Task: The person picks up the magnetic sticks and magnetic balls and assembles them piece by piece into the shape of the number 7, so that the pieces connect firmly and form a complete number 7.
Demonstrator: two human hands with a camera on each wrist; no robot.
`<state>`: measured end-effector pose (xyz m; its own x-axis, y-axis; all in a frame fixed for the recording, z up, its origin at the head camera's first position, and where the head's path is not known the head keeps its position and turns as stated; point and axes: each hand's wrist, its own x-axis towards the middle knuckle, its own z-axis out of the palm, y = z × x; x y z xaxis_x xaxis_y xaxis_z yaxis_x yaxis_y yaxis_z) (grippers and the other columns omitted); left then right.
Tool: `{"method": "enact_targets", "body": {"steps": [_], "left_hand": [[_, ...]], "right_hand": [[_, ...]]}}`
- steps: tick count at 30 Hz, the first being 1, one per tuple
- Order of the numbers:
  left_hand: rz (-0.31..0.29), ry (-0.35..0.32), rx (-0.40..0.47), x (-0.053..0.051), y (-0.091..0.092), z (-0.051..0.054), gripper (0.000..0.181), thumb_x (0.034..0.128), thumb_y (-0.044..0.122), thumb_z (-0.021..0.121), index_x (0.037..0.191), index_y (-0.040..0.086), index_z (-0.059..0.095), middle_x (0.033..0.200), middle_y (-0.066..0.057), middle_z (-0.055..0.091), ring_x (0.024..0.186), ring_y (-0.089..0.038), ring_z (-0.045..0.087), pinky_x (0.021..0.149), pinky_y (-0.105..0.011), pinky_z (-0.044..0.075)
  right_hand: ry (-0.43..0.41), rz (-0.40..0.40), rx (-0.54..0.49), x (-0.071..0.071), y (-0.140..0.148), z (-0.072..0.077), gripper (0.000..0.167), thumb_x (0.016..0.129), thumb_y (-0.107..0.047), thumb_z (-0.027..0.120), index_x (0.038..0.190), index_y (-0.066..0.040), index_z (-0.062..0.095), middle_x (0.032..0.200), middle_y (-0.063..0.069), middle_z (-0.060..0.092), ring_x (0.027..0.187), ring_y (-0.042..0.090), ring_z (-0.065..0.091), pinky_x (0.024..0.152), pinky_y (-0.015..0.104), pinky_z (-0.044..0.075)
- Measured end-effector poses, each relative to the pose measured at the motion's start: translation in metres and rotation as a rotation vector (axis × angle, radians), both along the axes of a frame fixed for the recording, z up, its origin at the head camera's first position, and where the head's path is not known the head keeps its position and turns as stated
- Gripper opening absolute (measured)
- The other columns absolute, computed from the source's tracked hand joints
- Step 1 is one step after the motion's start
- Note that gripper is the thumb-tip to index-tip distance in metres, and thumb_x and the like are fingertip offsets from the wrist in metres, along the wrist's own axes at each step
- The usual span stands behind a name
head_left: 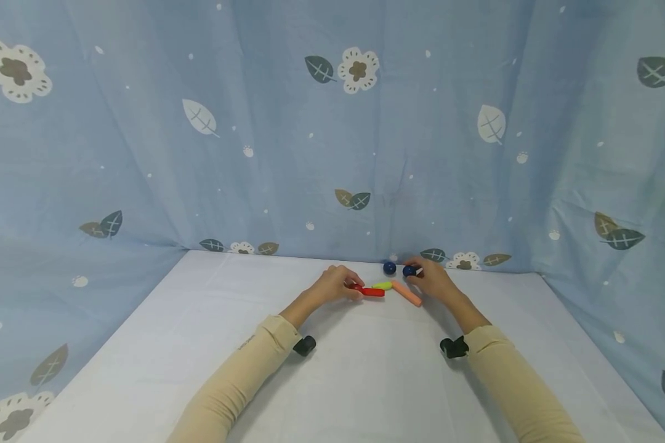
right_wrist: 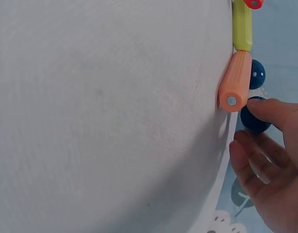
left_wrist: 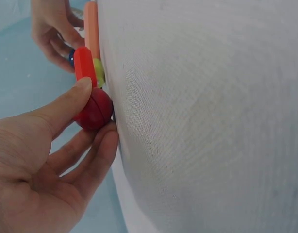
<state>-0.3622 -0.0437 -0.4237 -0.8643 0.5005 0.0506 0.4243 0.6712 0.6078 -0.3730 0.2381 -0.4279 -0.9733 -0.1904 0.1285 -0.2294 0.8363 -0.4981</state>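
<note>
The left hand (head_left: 332,284) pinches a red ball (left_wrist: 95,110) between its fingers, a red stick (left_wrist: 84,64) just beyond them; the right hand (head_left: 433,280) pinches a blue ball (right_wrist: 253,117), an orange stick (right_wrist: 236,77) near its fingers.

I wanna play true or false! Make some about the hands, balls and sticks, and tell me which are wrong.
1. The left hand pinches a red ball. True.
2. Both hands hold red balls. False: the right hand holds a blue ball.
3. All the sticks are red. False: there's a red stick, an orange stick and a yellow-green stick.
4. In the head view, the red stick lies left of the orange stick. True.
5. Another blue ball is not held. True.
</note>
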Motion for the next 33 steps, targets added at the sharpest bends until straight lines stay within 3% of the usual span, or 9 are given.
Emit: {"method": "enact_targets", "body": {"steps": [15, 33], "left_hand": [[-0.003, 0.014, 0.002, -0.003, -0.001, -0.001, 0.028, 0.0823, 0.024, 0.08, 0.109, 0.018, 0.076, 0.106, 0.0, 0.075, 0.094, -0.014, 0.058, 0.087, -0.034, 0.042], [-0.009, 0.005, 0.006, -0.002, -0.002, -0.002, 0.028, 0.0817, 0.023, 0.08, 0.109, 0.018, 0.076, 0.104, -0.001, 0.076, 0.092, -0.015, 0.059, 0.085, -0.034, 0.043]], "right_hand": [[0.04, 0.053, 0.005, 0.013, 0.005, 0.018, 0.039, 0.092, -0.012, 0.067, 0.13, -0.006, 0.06, 0.122, 0.022, 0.064, 0.098, 0.03, 0.064, 0.084, 0.044, 0.053], [0.047, 0.143, -0.026, 0.027, 0.0, 0.015, 0.044, 0.088, -0.015, 0.073, 0.129, -0.003, 0.06, 0.117, 0.02, 0.067, 0.089, 0.026, 0.067, 0.076, 0.037, 0.057]]}}
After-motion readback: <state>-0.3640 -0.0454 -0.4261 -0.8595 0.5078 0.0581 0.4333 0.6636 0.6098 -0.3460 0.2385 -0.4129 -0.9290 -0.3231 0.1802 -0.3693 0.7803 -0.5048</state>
